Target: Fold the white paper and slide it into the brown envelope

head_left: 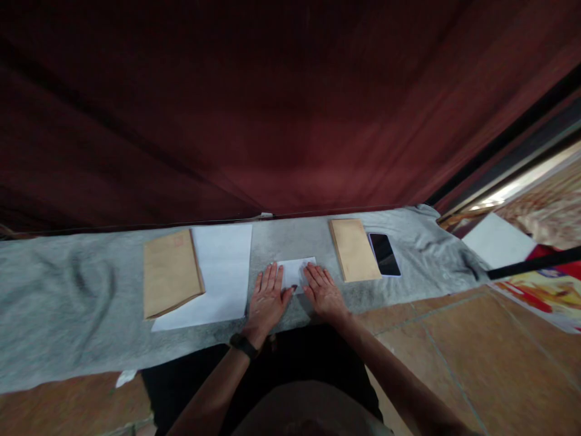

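A small white sheet of paper [295, 270] lies squarely between a person's two hands, directly ahead of the body, as the left hand [267, 297] and right hand [325, 295] press on its opposite sides. The hands are apart from each other, palms down and fingers stretched forward, gripping nothing; both touch the paper, so neither is nearer. The fingers cover its side edges, and its long axis cannot be told. Beneath it spreads a rumpled grey fleece cloth [68, 290], whose support is hidden. To the left, a stack of brown paper envelopes [171, 275] overlaps a large white paper sheet [224, 272]; to the right, a second brown paper stack [356, 249] lies just beside a black-screened phone [385, 254]. A dark red panel [290, 121] rises beyond, with tan floor tiles [508, 345] below and a red-and-yellow printed package [544, 287] at far right.
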